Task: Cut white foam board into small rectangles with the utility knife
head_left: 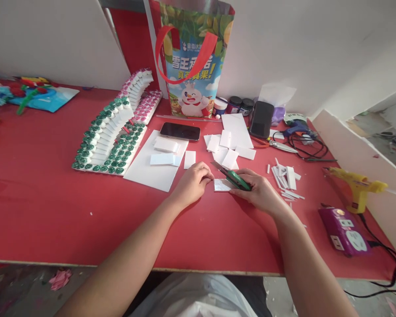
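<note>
My right hand (pixel 258 190) is closed around a green utility knife (pixel 238 179), its blade out and pointing up to the left. Under the knife lies a small white foam board piece (pixel 221 185) with a shiny top, which the fingers of that hand touch at its right end. My left hand (pixel 194 182) is closed at the left end of this piece, fingertips pinched together; whatever they hold is too small to make out. Several cut white pieces (pixel 230 157) lie loosely piled just beyond my hands, and narrow white strips (pixel 285 177) lie to the right.
A larger white board (pixel 152 178) carries more cut pieces, with a phone (pixel 180 131) behind it. Green-and-pink decorated curved models (pixel 110 136) stand to the left. A printed bag (pixel 194 66) is at the back. Scissors (pixel 282 146), a yellow glue gun (pixel 358 187) and a purple power strip (pixel 345 233) are rightward.
</note>
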{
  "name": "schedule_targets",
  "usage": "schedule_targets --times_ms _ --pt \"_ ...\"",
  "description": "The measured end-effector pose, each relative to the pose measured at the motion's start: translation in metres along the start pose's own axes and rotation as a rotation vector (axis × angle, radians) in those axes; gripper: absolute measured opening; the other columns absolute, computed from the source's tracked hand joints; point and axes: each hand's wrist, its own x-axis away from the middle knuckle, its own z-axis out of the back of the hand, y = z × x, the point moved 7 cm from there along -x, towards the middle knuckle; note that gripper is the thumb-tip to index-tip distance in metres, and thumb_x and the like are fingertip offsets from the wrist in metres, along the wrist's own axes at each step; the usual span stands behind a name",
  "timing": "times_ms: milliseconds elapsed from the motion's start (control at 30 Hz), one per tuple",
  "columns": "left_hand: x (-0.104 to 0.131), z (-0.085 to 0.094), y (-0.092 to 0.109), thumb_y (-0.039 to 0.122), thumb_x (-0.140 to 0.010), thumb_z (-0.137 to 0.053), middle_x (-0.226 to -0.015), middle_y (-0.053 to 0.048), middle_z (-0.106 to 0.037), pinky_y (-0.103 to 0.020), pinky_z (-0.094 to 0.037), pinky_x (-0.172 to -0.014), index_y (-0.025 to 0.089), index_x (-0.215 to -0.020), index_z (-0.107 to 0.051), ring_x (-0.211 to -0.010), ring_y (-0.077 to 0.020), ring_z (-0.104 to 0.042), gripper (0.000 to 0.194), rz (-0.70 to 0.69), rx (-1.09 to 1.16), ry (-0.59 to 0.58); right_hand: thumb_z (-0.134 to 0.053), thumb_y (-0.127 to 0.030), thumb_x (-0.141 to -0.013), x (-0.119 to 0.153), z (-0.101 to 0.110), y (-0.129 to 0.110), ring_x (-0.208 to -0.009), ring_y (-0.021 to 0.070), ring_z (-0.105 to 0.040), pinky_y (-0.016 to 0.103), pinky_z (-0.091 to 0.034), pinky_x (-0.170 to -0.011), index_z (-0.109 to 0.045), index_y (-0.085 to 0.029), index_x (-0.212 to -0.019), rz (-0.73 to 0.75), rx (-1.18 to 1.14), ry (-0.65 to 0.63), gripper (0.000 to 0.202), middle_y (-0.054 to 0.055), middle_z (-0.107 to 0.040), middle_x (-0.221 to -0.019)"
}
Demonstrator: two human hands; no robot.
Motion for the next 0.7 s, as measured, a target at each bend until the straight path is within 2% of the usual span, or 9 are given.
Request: schedule_targets --times_ms 367,700 --pt "-0.0015 -0.0022 0.0016 0.007 -0.087 -0.060 -0.092 -0.005 -0.064 -0.032 -0.053 -0.080 0.018 -0.074 -0.064 -0.086 -0.0181 -0.062 0.018 0.000 -0.021 0.035 -0.073 -0.040 -0.082 -0.0010 0.0002 0.0008 -0.099 0.0274 -0.068 0.037 -0.052 -0.087 -0.075 -0.023 -0.108 -0.014 -0.021 -0.014 0.032 0.008 -0.069 -0.118" --pt "-0.0019 -0.0031 -0.0002 0.006 -0.087 -0.061 -0.092 -0.005 -0.063 -0.033 -0.052 -0.082 0.018 -0.075 -0.064 -0.087 -0.0187 -0.062 0.017 -0.011 -0.054 0.030 -0.072 -0.039 -0.082 -0.0018 0.0002 -0.0006 -0.093 0.0262 -0.068 0.036 -0.052 -0.082 -0.075 -0.022 -0.107 -0.003 0.004 -0.012 0.030 0.009 -0.069 -0.116"
